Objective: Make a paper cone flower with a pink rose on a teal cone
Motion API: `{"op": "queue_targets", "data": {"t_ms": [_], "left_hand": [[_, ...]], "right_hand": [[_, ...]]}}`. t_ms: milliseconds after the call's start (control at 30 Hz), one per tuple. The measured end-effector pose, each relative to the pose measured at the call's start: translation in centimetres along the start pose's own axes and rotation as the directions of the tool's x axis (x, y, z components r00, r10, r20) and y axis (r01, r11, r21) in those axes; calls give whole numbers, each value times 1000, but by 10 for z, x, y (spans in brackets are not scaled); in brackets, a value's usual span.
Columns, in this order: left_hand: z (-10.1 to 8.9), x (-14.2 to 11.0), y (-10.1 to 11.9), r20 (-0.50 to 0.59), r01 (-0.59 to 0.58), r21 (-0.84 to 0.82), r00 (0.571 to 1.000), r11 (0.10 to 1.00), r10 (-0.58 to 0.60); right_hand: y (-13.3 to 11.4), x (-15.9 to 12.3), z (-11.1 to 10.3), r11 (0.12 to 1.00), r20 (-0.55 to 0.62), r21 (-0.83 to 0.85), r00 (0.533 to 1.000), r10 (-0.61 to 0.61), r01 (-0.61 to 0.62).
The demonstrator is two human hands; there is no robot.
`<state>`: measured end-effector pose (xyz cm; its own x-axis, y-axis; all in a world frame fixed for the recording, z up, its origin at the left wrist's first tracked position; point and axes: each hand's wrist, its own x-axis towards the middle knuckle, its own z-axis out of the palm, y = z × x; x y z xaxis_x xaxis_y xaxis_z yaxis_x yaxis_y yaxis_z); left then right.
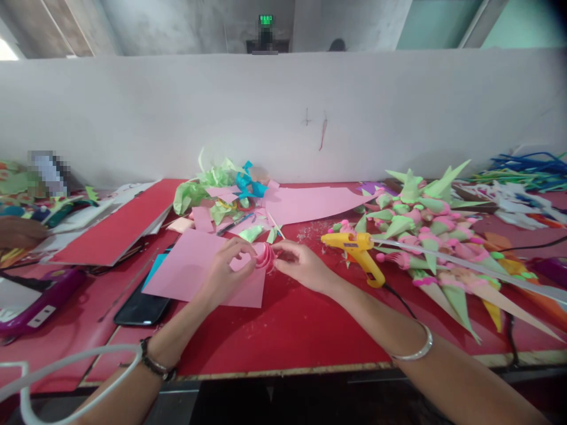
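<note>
Between my two hands is a coiled pink paper strip (266,255), its loops standing loosely around each other. My left hand (233,262) pinches its left side, thumb and fingers bent together. From the right, my right hand (296,262) grips the other edge with its fingertips. Beneath my left hand lies a flat pink paper sheet (177,271) on the red tabletop (292,330). Right of my hands, a yellow glue gun (357,251) rests on its side with a clear glue stick out of its back.
Paper cone flowers (425,236) in green and pink are heaped at the right. A black phone (144,304) lies left. Crumpled green paper (190,195) and a larger pink sheet (310,203) sit against the white partition (266,118). Another person's hand (20,232) shows far left.
</note>
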<state>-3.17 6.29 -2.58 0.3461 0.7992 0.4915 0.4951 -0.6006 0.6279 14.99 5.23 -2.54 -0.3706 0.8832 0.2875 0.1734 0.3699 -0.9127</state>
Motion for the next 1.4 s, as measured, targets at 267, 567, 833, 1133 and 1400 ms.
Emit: {"op": "queue_targets", "data": {"t_ms": [267, 567, 833, 1133, 1400], "left_hand": [[-1, 0, 2, -15, -20, -21, 1000, 1000, 20], [-1, -1, 2, 20, -20, -42, 1000, 999, 20], [1, 1, 3, 16, -37, -61, 999, 997, 38], [-1, 1, 1, 41, 11, -153, 999, 988, -5], [-2, 1, -2, 153, 111, -397, 987, 911, -54]], "right_hand": [[7, 1, -2, 996, -121, -90, 993, -13, 2], [4, 0, -3, 984, -88, -164, 993, -82, 66], [5, 1, -2, 971, -130, -231, 987, -95, 63], [2, -1, -4, 991, -31, -83, 994, -105, 102], [3, -1, -2, 983, 97, 181, 995, 3, -21]]}}
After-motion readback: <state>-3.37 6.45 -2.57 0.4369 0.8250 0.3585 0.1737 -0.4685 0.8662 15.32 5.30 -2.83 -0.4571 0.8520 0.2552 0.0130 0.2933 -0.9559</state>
